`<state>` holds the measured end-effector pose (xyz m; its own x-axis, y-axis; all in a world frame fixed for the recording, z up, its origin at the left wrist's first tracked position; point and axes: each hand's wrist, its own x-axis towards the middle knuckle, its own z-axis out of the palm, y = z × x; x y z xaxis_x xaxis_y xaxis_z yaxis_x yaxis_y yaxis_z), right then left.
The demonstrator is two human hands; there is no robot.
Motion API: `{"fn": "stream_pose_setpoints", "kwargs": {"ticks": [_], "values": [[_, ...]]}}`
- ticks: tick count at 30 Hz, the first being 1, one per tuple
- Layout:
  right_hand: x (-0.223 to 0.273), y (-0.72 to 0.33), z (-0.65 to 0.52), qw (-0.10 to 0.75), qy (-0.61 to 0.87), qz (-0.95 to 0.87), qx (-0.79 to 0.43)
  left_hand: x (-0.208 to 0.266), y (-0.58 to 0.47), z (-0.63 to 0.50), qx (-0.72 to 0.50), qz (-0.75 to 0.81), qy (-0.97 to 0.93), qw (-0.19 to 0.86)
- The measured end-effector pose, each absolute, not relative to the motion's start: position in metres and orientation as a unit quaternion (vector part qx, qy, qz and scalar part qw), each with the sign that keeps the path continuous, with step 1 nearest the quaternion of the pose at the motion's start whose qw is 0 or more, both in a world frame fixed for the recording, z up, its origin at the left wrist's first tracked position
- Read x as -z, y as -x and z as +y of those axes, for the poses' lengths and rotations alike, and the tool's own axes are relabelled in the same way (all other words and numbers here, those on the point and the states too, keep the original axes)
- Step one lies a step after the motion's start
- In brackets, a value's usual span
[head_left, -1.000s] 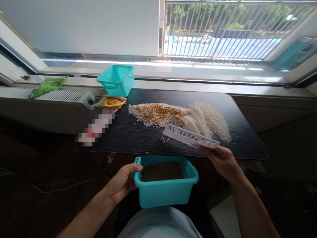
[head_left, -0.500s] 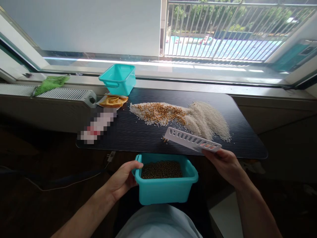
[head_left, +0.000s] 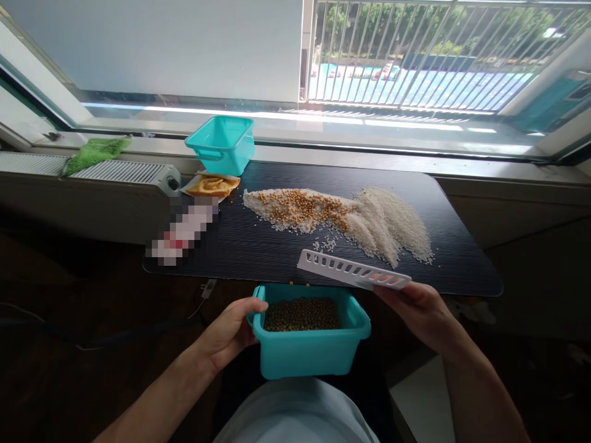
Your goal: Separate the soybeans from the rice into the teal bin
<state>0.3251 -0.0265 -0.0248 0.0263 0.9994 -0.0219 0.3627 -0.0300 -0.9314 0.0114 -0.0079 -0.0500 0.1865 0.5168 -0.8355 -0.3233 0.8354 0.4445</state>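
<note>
My left hand (head_left: 237,326) grips the left rim of a turquoise plastic bin (head_left: 309,354), thumb over the edge. Inside the bin lies a layer of round soybeans (head_left: 302,314), darker in the shade. My right hand (head_left: 420,307) holds the right end of a white slotted plastic strip (head_left: 353,271) on its edge, low over the table's front edge. A few beans are at the table edge just above the bin's far rim. Behind the strip spreads a long pile of white rice (head_left: 392,221), with yellow soybeans (head_left: 300,208) scattered over its left part.
The black tabletop (head_left: 258,258) stands against the window sill. A second turquoise bin (head_left: 221,144) sits at its back left corner, beside an orange-yellow packet (head_left: 212,184) and a blurred-out item (head_left: 184,234). A green cloth (head_left: 99,154) lies on the radiator (head_left: 124,175).
My right hand has drawn the slotted strip towards the bin. The few beans in front of it moved to the table edge, and loose rice grains now show behind it. My left hand stays put.
</note>
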Motion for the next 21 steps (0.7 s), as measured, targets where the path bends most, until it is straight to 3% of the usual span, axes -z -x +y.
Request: {"fn": "stream_pose_setpoints", "kwargs": {"ticks": [7,21], "values": [[0.0243,-0.3285,-0.0283,0.436,0.617,-0.549,-0.357,0.0513,-0.0120,-0.0075,-0.276,0.576,-0.087,0.765],[0.0242,-0.3265,-0.0364,0.416,0.605,-0.557,-0.387,0.0482,-0.0132,-0.0072,-0.276,0.575,-0.088,0.765]]}}
